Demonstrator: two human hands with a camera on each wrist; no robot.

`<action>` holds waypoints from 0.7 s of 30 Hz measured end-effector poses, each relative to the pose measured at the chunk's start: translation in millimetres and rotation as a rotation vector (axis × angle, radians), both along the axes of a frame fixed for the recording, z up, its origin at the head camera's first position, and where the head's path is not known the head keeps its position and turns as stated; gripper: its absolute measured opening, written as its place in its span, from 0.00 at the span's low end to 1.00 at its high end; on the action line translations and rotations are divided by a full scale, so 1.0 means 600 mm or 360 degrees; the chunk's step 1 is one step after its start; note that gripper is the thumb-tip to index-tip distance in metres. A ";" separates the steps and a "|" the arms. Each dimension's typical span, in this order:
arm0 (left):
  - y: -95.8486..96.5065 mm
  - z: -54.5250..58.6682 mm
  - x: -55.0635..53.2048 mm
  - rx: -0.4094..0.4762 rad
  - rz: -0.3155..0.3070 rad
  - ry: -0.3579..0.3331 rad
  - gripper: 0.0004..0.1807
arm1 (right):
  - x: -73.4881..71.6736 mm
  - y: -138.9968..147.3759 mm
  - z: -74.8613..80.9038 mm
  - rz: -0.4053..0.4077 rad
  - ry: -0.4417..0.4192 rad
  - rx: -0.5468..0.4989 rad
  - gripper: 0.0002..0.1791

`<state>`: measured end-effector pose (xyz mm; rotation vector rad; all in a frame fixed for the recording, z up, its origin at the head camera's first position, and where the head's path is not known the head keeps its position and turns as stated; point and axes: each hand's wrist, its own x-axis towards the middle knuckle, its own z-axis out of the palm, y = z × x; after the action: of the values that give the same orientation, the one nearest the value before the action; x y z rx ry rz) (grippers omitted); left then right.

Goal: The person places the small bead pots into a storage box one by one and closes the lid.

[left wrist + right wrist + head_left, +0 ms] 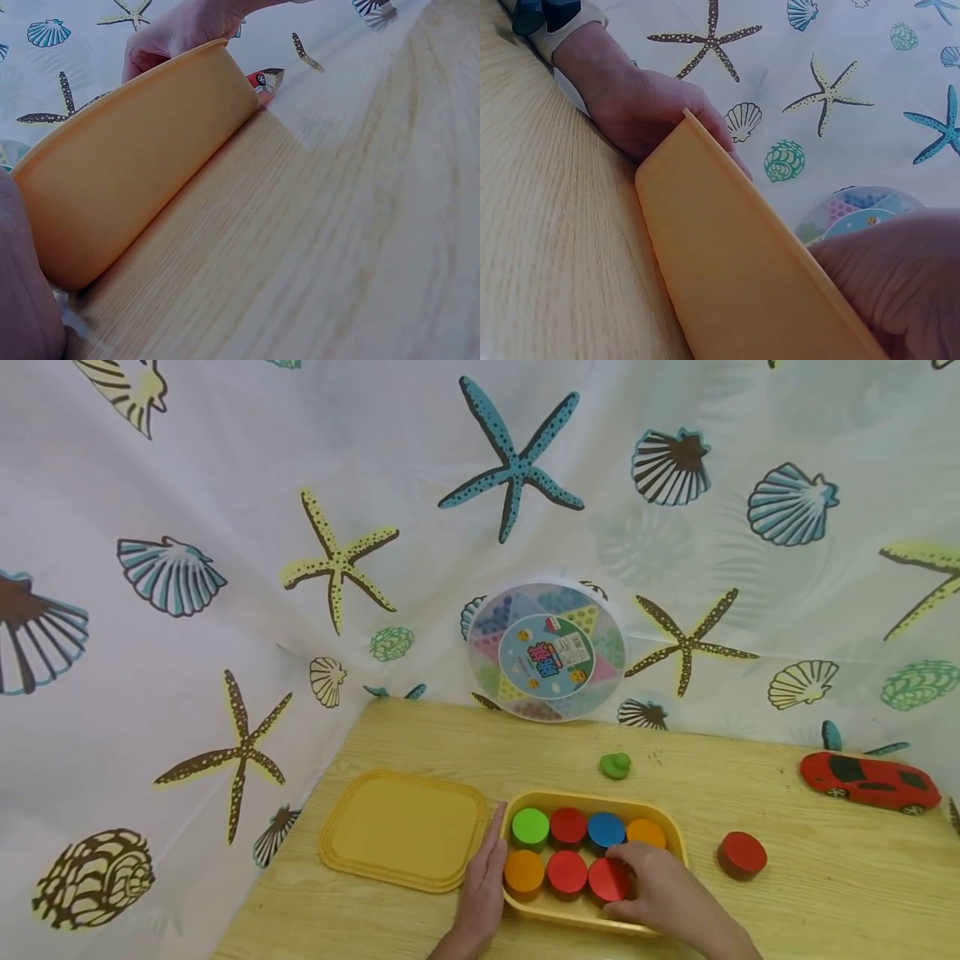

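Observation:
A yellow box (588,917) stands on the table with several short round tubs in it: green (530,828), blue (606,831), orange and red ones, in two rows. My left hand (483,877) lies with straight fingers along the box's left wall, touching it from outside. Reaching into the front right of the box, my right hand (667,893) pinches a red tub (608,878) between thumb and fingers. In both wrist views the box's outer wall (142,157) hides the tubs; the right wrist view shows the right hand (907,277) dipping over the rim.
A flat yellow lid (405,831) lies left of the box. Another red tub (742,855) stands right of it. Behind are a small green toy (615,766) and a red toy car (870,782). A round game board (547,652) leans on the patterned curtain.

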<state>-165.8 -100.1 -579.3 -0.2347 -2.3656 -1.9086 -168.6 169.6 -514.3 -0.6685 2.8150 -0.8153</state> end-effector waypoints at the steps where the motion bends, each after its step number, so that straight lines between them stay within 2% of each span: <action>1: 0.000 0.000 0.000 0.0002 0.0000 -0.0003 0.29 | 0.000 0.000 0.001 -0.0001 -0.0007 -0.0013 0.35; 5: 0.000 0.001 0.000 0.0008 -0.0001 -0.0021 0.29 | 0.005 0.004 0.006 -0.0034 -0.0072 -0.0114 0.35; 8: 0.000 0.000 0.000 0.0004 0.0002 -0.0014 0.29 | 0.011 0.013 0.009 -0.0045 -0.0009 -0.0215 0.34; 12: -0.001 0.001 0.001 -0.0010 0.0012 0.0001 0.28 | 0.015 0.025 0.006 -0.0023 0.0335 -0.0345 0.31; 16: 0.000 0.003 0.002 -0.0006 0.0012 -0.0018 0.28 | 0.015 0.036 0.006 -0.0064 0.0681 -0.0432 0.30; 18: 0.000 0.004 0.002 0.0004 0.0006 -0.0027 0.28 | 0.014 0.043 0.009 -0.0111 0.0766 -0.0452 0.30; 21: 0.000 0.005 0.003 0.0006 0.0001 -0.0031 0.28 | 0.013 0.058 0.014 -0.0202 0.0820 -0.0459 0.32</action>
<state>-164.0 -99.9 -576.3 -0.2162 -2.3737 -1.9242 -160.7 204.4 -505.9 -0.8523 3.2531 -1.2464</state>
